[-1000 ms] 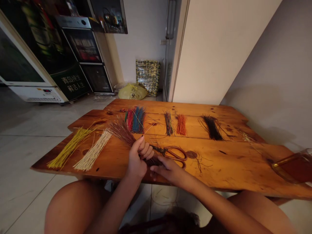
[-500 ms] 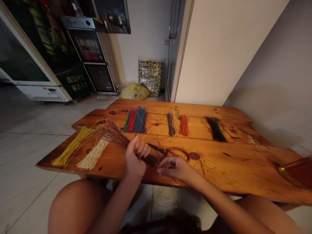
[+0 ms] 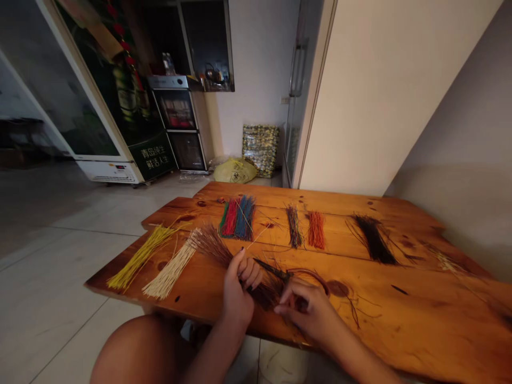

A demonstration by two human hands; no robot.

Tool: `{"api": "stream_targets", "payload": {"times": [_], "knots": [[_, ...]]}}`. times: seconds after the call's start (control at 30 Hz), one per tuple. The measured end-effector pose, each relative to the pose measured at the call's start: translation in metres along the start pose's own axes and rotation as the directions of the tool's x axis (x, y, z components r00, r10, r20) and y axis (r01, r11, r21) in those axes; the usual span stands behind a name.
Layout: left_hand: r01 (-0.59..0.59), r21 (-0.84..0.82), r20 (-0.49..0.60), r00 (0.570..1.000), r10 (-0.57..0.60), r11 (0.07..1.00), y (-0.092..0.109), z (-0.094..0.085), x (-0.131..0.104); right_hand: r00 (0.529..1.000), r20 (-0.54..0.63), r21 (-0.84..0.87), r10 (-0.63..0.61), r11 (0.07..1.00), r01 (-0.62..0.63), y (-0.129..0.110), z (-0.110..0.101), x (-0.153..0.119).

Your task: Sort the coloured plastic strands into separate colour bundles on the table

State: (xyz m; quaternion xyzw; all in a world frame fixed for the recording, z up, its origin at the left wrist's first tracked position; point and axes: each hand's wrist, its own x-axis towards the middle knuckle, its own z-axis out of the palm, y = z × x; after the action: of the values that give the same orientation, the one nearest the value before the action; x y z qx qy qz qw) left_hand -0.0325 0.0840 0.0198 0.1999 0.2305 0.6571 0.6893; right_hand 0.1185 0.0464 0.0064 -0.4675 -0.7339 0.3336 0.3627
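Observation:
My left hand (image 3: 241, 290) is closed around the middle of a bundle of thin brown strands (image 3: 214, 244), which fans out on both sides of the fist above the table. By the bundle's right end, my right hand (image 3: 302, 304) has thumb and fingers drawn together in a pinch. Whatever sits between those fingertips is too small to make out. Behind the right hand lie scissors with reddish-brown handles (image 3: 320, 278), their dark blades pointing left and partly hidden. A cream bundle of strands (image 3: 170, 269) rests left of my left hand, beside a yellow bundle (image 3: 140, 258).
Farther back on the wooden table (image 3: 264, 181) lie red strands (image 3: 230, 217), blue strands (image 3: 244, 218), a mixed-colour bundle (image 3: 295, 226), orange strands (image 3: 316, 230) and black strands (image 3: 376, 239). Loose brown offcuts (image 3: 354, 309) are scattered right of the scissors. A yellow bag (image 3: 235, 170) sits on the floor.
The camera view has tilted up, so the table and hands appear lower and farther right. My left hand keeps its hold on the brown bundle; my right hand stays pinched near its end.

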Motion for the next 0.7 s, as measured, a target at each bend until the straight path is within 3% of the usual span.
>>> {"api": "stream_targets", "payload": {"times": [0.2, 0.43, 0.57, 0.7], "knots": [[0.026, -0.020, 0.005, 1.000, -0.026, 0.999, -0.004, 0.000, -0.003, 0.997, -0.026, -0.114, -0.072, 0.991, 0.069, -0.006, 0.001, -0.001], [0.049, 0.037, 0.023, 0.998, -0.050, 0.998, -0.006, 0.002, -0.008, 0.999, -0.036, -0.175, -0.041, 0.984, 0.034, -0.002, 0.002, 0.000], [0.109, 0.034, 0.052, 0.992, -0.111, 0.993, -0.004, 0.003, -0.011, 0.995, 0.056, 0.062, 0.085, 0.994, -0.089, -0.006, -0.002, -0.002], [0.189, 0.033, 0.090, 0.977, -0.191, 0.982, -0.002, 0.004, -0.015, 0.978, 0.151, 0.337, 0.146, 0.922, -0.189, -0.010, -0.003, -0.003]]}}
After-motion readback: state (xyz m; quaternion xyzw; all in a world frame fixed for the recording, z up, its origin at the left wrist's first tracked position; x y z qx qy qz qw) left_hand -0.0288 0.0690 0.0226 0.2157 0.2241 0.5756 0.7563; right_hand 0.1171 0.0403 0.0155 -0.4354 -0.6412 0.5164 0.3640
